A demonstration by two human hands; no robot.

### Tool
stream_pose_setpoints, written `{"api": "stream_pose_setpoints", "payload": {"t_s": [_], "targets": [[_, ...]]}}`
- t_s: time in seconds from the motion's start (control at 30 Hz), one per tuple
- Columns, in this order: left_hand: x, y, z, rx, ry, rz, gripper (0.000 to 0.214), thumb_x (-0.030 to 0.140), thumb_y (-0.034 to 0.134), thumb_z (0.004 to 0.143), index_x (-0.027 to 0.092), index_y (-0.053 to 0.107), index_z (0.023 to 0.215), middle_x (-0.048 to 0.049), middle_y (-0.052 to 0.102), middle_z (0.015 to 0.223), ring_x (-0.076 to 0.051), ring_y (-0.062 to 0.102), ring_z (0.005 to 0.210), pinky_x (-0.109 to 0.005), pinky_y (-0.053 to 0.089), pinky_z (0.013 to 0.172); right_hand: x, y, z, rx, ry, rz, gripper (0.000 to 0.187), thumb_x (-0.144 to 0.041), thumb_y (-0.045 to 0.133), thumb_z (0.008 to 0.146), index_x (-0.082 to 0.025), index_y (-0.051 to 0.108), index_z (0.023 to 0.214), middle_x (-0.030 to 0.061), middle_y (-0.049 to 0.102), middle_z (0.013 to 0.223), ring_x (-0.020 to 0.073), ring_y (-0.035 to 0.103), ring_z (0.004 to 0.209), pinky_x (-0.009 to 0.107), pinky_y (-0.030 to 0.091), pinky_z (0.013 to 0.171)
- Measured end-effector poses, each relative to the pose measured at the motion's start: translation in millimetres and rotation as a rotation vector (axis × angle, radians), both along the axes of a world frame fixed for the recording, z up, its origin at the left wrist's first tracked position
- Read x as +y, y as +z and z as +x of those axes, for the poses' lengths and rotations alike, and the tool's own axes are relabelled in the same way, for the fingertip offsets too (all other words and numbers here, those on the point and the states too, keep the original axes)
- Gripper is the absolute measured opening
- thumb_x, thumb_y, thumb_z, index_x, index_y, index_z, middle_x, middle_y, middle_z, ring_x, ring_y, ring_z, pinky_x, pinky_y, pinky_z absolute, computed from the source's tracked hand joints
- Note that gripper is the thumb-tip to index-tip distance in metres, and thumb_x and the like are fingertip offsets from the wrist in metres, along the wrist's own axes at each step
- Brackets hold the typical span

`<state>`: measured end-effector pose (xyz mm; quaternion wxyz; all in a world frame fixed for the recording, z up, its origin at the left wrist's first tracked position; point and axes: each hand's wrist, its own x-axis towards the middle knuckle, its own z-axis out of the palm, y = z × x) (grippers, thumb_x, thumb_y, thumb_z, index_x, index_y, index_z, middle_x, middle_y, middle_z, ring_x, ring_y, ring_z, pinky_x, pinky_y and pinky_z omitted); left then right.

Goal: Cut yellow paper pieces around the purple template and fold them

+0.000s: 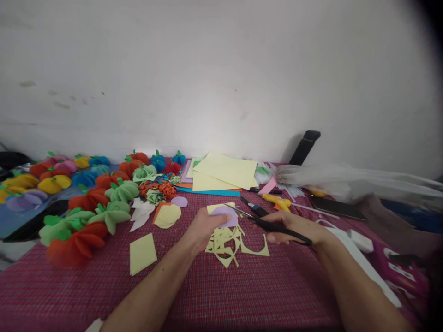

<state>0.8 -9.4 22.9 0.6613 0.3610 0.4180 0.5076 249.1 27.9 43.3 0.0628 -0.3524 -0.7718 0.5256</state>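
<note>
Between the thumb and fingers of my left hand is a purple paper circle, with pale yellow paper behind it. My right hand grips black-handled scissors. Their blades point left and reach over the circle's upper edge; whether they touch the paper I cannot tell. Yellow paper offcuts lie on the cloth just below the circle. To the left sit a small stack of yellow rectangles, several yellow circles and another purple circle.
Colourful paper pumpkins crowd the left side. Paper sheets are stacked at the back. Toward the right lie a yellow glue gun, a dark phone, a plastic bag and a magenta power strip. A checked red cloth covers the table.
</note>
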Motion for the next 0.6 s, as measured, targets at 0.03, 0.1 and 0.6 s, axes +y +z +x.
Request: {"api": "stream_pose_setpoints", "payload": {"t_s": [0.03, 0.1, 0.6], "targets": [[0.0, 0.1, -0.3, -0.002, -0.018, 0.0, 0.032, 0.017, 0.069, 0.057, 0.01, 0.068, 0.089, -0.0071, 0.069, 0.071, -0.017, 0.061, 0.06, -0.029, 0.049, 0.058, 0.2, 0.0, 0.8, -0.006, 0.012, 0.004, 0.038, -0.04, 0.06, 0.076, -0.015, 0.059, 0.105, -0.0054, 0.042, 0.053, 0.0048, 0.037, 0.044, 0.015, 0.028, 0.038], [0.4, -0.8, -1.2, 0.0, -0.04, -0.001, 0.036, 0.018, 0.069, 0.058, 0.011, 0.067, 0.094, -0.0077, 0.069, 0.075, -0.017, 0.062, 0.061, -0.029, 0.049, 0.059, 0.4, 0.6, 1.5, -0.02, 0.036, 0.0, 0.04, -0.04, 0.059, 0.077, -0.016, 0.057, 0.109, -0.0059, 0.041, 0.053, 0.0048, 0.036, 0.043, 0.016, 0.027, 0.038], [0.1, -2.5, -5.0, 0.083, -0.072, -0.007, 0.022, 0.02, 0.071, 0.055, 0.009, 0.069, 0.074, -0.0091, 0.069, 0.07, -0.018, 0.062, 0.057, -0.029, 0.049, 0.058, 0.3, 9.4, 2.0, -0.075, 0.083, 0.051, 0.04, -0.041, 0.06, 0.075, -0.017, 0.06, 0.108, -0.0062, 0.04, 0.054, 0.0049, 0.034, 0.043, 0.016, 0.027, 0.039]]}}
